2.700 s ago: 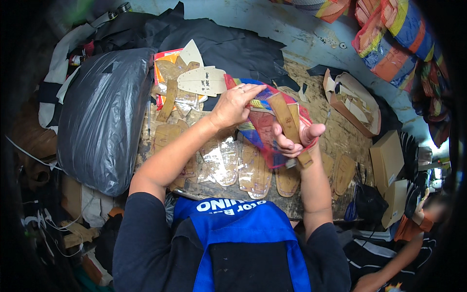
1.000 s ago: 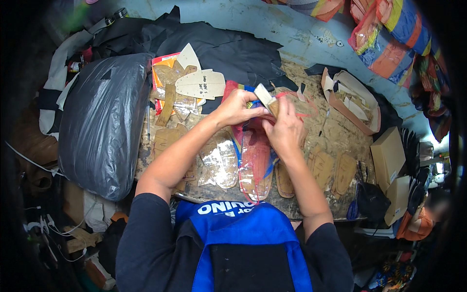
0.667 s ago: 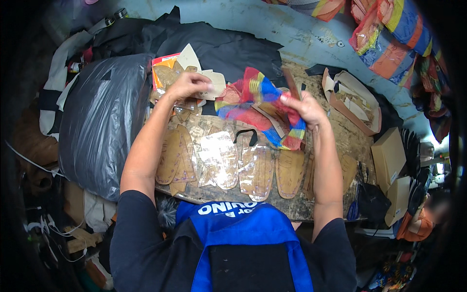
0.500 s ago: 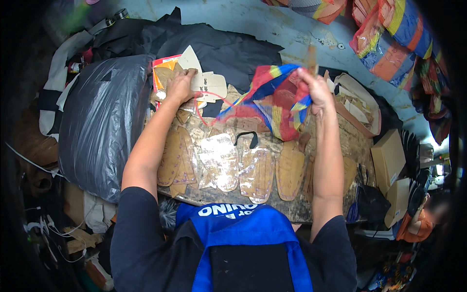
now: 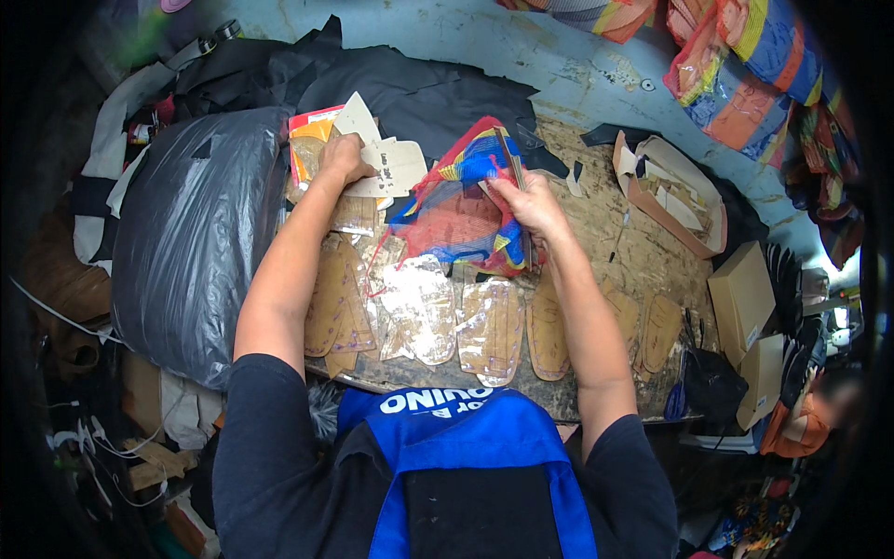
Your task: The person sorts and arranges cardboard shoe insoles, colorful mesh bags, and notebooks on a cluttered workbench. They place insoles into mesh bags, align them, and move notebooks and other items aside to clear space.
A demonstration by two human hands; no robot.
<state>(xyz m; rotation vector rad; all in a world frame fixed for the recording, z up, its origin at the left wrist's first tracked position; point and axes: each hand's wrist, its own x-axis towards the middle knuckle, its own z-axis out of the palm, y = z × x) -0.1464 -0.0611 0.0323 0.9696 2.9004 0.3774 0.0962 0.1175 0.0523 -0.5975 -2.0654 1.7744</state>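
Note:
My left hand is closed on a stack of cream card patterns at the far left of the table. Orange and red sheets and brown pieces lie beneath and beside it. Held by its edge in my right hand, a red, blue and yellow mesh bag hangs over the middle of the table. A thin brown strip runs along that edge by my fingers; I cannot tell whether it is in the bag. Along the near edge lie several brown shoe-shaped patterns, marked with purple lines.
A bulging dark plastic sack stands left of the worn wooden table. Black sheet material covers the back. An open box of card pieces sits back right, with cardboard boxes beyond. A person in orange is far right.
My right hand has come left and nearer, bringing the mesh bag closer to my left hand. The left hand and the card stack have shifted slightly left.

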